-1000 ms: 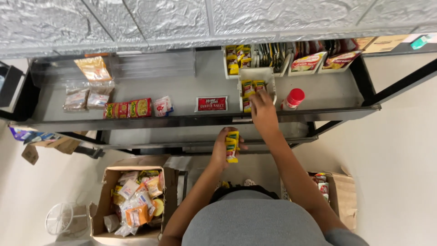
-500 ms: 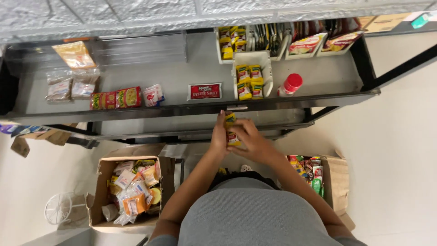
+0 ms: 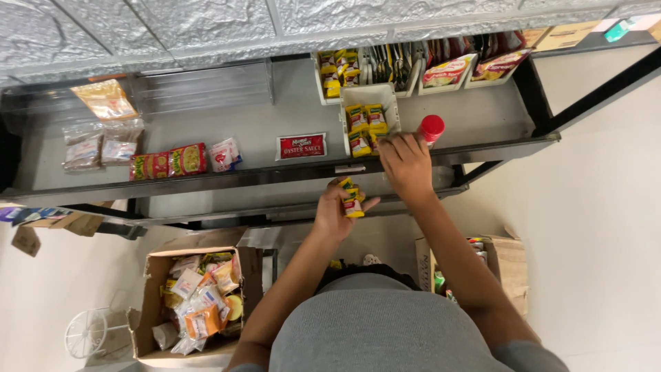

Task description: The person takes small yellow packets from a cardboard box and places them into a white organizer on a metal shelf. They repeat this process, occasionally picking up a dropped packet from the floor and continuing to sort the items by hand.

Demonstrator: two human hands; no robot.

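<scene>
Grey shelf [image 3: 275,114] carries a white bin [image 3: 385,96]; right hand [image 3: 406,165] sets a packet at its front, left hand [image 3: 337,210] grips spare packets [image 3: 352,200] just below.

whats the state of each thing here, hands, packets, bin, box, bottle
left hand: closed around a few yellow packets, below the shelf edge
right hand: fingers at the front of the white bin
white bin: open-topped, partly filled with yellow packets
red-capped bottle: upright, capped
cardboard box: flaps open, full of mixed packets
</scene>
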